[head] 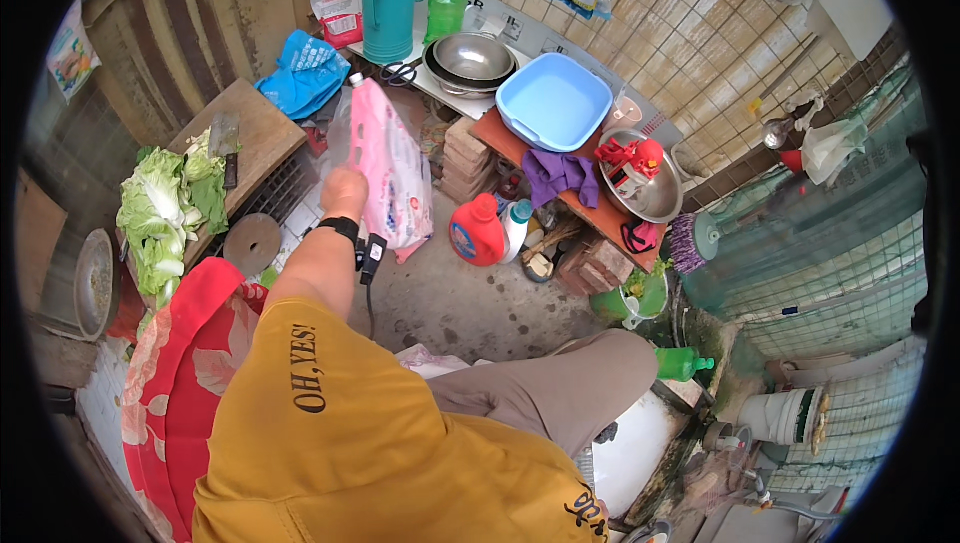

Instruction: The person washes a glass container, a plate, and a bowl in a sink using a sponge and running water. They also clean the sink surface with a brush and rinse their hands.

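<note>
My left hand [345, 192], with a black band on its wrist, reaches forward and is closed at the near left edge of a pink and white plastic pack [390, 168]. This pack stands tilted, with a white cap at its top and a clear plastic part on its left side. Its printing is too blurred to make out. A black connector [373, 258] on a cable hangs beside the wrist. My right hand is out of view. Just right of the pack, a red detergent bottle [477, 232] and a white bottle with a teal cap [516, 228] stand on the concrete floor.
At left, a wooden board [262, 123] bears Chinese cabbage [161, 213] and a cleaver [223, 136]. Behind stand a teal thermos [390, 7] and metal bowls [474, 57]. A blue basin [555, 102] and purple cloth [559, 174] rest on a brick-propped red board [495, 134].
</note>
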{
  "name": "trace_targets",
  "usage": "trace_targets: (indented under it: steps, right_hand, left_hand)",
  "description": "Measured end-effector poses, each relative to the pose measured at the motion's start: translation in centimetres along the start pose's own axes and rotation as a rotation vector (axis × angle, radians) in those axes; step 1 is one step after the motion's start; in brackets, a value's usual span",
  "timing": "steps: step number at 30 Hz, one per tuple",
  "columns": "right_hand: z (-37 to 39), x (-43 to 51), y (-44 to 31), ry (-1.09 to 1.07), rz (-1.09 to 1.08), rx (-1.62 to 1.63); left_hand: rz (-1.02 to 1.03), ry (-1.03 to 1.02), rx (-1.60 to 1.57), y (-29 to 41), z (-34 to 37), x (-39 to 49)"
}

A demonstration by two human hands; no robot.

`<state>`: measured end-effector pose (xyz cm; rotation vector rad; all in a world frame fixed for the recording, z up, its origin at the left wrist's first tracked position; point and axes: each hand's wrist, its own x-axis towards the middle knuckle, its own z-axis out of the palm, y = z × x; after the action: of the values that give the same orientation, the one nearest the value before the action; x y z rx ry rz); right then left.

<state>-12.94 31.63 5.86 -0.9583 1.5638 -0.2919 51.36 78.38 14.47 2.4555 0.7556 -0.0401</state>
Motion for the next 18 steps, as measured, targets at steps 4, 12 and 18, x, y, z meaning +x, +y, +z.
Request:
trace_targets:
  steps: [4,12,18]
  right_hand:
    - [-0.6,-0.3,-0.2,-0.011,0.081,0.285]
    - [-2.6,-1.4,-1.5,-0.003,0.157,0.592]
    - [-3.0,-2.7,-1.0,-0.002,0.191,0.726]
  left_hand:
    - [0.081,0.102,0.002,-1.8,-2.1,0.1]
    - [0.078,0.109,-0.144,-1.7,-3.6,-0.4]
    - [-0.209,0.08,-0.571,-6.1,-1.0,3.1]
